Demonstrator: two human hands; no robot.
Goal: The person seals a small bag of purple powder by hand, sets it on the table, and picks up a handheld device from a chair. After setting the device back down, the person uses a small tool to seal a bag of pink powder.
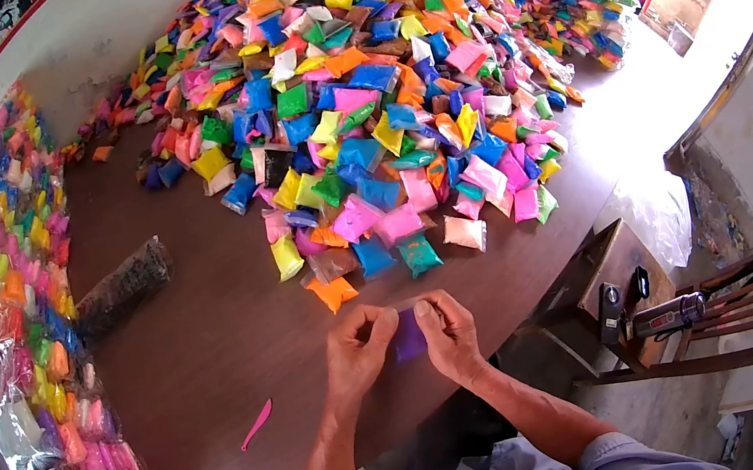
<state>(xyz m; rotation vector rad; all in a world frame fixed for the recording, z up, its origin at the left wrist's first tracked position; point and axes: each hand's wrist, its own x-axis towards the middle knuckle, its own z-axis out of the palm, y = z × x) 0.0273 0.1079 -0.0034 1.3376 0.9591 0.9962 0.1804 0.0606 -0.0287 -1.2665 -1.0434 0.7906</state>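
Starting at the left, long clear bags (pixel 41 311) filled with small coloured packets line the table (pixel 173 388) edge, running from the far side to the near side. Just right of them, a clear bag of dark contents (pixel 123 285) lies at a slant on the brown tabletop. Nearer, and further right, a pink plastic knife (pixel 257 424) lies flat and apart from everything else. Next comes the left hand (pixel 356 340), closed narrow, its thumb and curled fingers pinching the upper left of a purple packet (pixel 409 339). That packet hangs between the two hands near the middle of the near edge, and the right hand (pixel 449 327) pinches its upper right the same way. Beyond them, a big heap of coloured packets (pixel 359 128) spreads over the far part of the table, with an orange packet (pixel 332 292) and a teal packet (pixel 420 255) at its near fringe. To the right stand a small wooden table (pixel 617 274) bearing a cylindrical flask (pixel 664 316), a white plastic bag (pixel 651 209) behind it, and a slatted wooden chair (pixel 734 315).
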